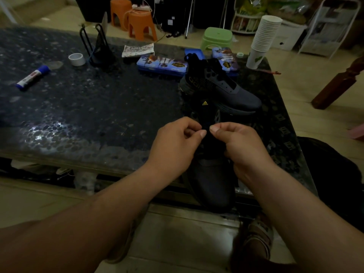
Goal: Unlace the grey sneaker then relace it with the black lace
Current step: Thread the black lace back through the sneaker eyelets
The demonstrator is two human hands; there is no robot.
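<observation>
A dark grey sneaker (211,186) stands at the table's near edge, toe toward me, its tongue with a yellow logo pointing away. My left hand (173,142) and my right hand (240,144) hover over its lacing area, thumbs and forefingers almost touching. Each seems to pinch a black lace (205,134) between them, though the lace is hard to make out in the dim light. A second grey sneaker (222,89) lies further back with bare eyelets showing.
On the dark patterned table (88,107) lie a glue stick (32,76), a tape roll (76,59), a black wire stand (96,46), two blue tins (161,65) and a stack of paper cups (262,40). Orange and green stools stand behind.
</observation>
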